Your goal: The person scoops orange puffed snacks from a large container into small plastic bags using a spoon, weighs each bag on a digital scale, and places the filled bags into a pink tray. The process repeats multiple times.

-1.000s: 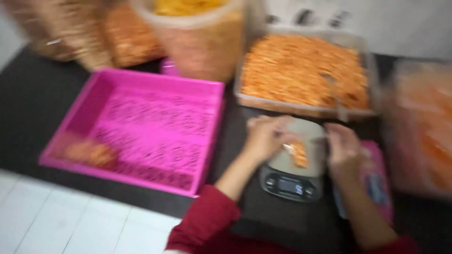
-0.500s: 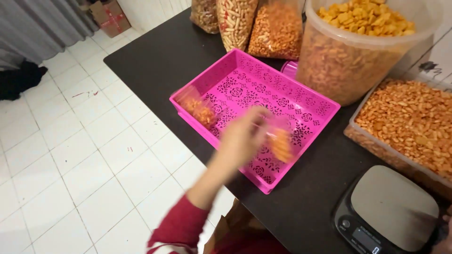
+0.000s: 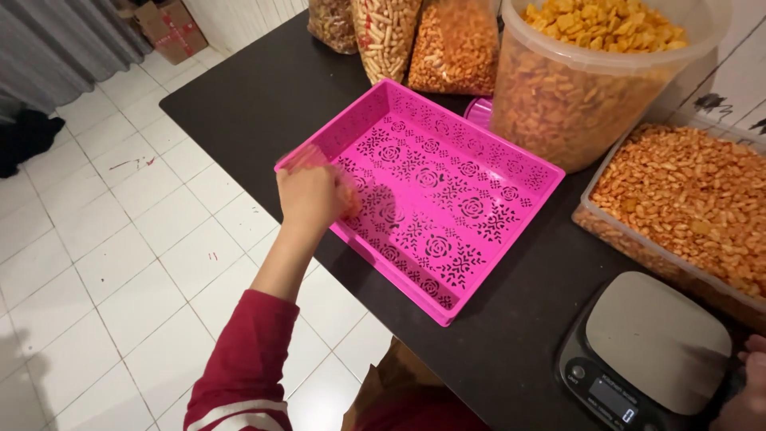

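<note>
My left hand reaches over the near left corner of a pink perforated tray on a black table. Its fingers are closed on a small clear packet of orange snacks, which is blurred and mostly hidden by the hand. A second blurred packet lies in the tray corner just beyond the hand. Only the edge of my right hand shows at the bottom right, beside a small digital kitchen scale with a bare grey platform.
A big round clear tub of yellow-orange snacks stands behind the tray. A rectangular clear container of orange snacks sits right of it, above the scale. Several bags of snacks line the table's back. White tiled floor lies left.
My left hand lifted a snack packet off the scale, carried it leftward across the pink tray, and now holds it at the tray's left corner. The view has swung left.
</note>
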